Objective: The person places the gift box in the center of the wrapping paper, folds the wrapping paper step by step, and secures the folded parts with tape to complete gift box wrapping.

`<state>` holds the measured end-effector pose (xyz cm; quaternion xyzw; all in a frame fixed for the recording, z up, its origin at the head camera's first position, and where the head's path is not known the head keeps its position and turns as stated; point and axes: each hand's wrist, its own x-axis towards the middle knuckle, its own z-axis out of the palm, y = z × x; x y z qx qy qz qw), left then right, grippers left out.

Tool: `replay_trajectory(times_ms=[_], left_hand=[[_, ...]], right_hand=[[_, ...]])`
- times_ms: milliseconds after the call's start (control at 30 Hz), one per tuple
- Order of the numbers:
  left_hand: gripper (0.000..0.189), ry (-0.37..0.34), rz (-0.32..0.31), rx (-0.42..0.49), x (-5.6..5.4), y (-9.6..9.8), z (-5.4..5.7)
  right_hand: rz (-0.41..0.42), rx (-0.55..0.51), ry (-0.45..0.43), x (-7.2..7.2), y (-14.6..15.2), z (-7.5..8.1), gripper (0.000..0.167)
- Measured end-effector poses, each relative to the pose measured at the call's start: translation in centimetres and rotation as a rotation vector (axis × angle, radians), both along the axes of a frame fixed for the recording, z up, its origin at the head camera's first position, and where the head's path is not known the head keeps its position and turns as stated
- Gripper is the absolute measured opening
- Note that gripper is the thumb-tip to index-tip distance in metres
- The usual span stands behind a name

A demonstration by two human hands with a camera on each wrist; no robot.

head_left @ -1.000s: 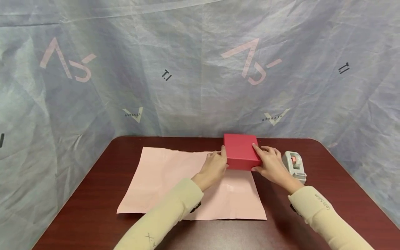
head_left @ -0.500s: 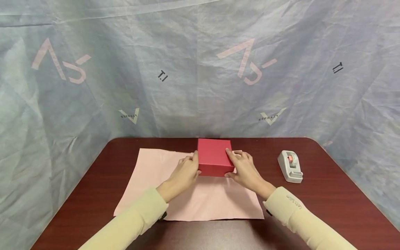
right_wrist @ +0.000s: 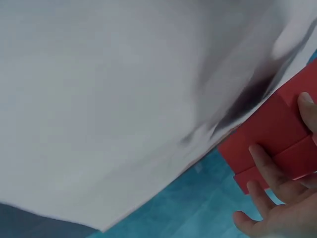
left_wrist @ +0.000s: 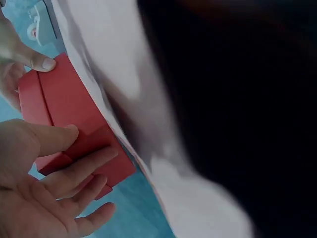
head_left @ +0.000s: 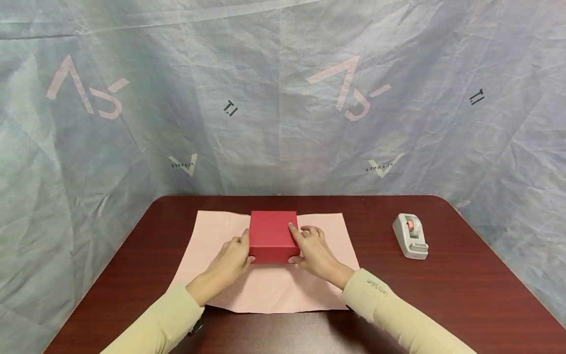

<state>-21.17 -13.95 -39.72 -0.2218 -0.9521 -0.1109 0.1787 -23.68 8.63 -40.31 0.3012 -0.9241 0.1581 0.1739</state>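
A red lidded box (head_left: pixel 273 231) is over the middle of a pink sheet of paper (head_left: pixel 269 290) in the head view. My left hand (head_left: pixel 231 256) holds its left side, thumb at the near lower edge and fingers along the side. On the opposite side my right hand (head_left: pixel 313 250) grips the box, its index finger reaching onto the lid. The left wrist view shows the box (left_wrist: pixel 74 104) between both hands, close against the paper. In the right wrist view, the seam of the lid runs along the box (right_wrist: pixel 270 131) beside my fingers.
A white tape dispenser (head_left: pixel 410 237) with a pinkish core stands on the dark red-brown table (head_left: pixel 451 285), right of the paper. Grey-blue printed sheeting (head_left: pixel 283 123) hangs behind the table and along both sides.
Both hands have carried the box left and nearer, from the paper's far right corner to over its middle. The tape dispenser and paper stay where they were.
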Motion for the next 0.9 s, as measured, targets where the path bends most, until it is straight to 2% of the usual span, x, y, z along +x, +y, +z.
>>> replay_trajectory(times_ms=[200,467,600,767,900], left_hand=[[0.063,0.003,0.008,0.006,0.3,-1.2,-0.8],[0.062,-0.023,0.02,0.003,0.6,-1.7,-1.4],[0.062,-0.098,0.05,0.038,0.5,-2.0,-1.5],[0.071,-0.228,0.086,0.097,0.1,-2.0,-1.5],[0.084,-0.312,0.072,0.124,0.1,-1.9,-1.5]], right_hand=[[0.014,0.032,-0.028,0.2,-1.0,-0.5,0.083],[0.021,0.086,0.001,0.5,-1.2,-0.9,0.083],[0.009,0.104,-0.013,0.5,-1.2,-0.9,0.084],[-0.025,0.074,-0.113,0.6,-1.3,-0.7,0.09],[-0.02,0.07,-0.175,0.6,-1.2,-0.6,0.095]])
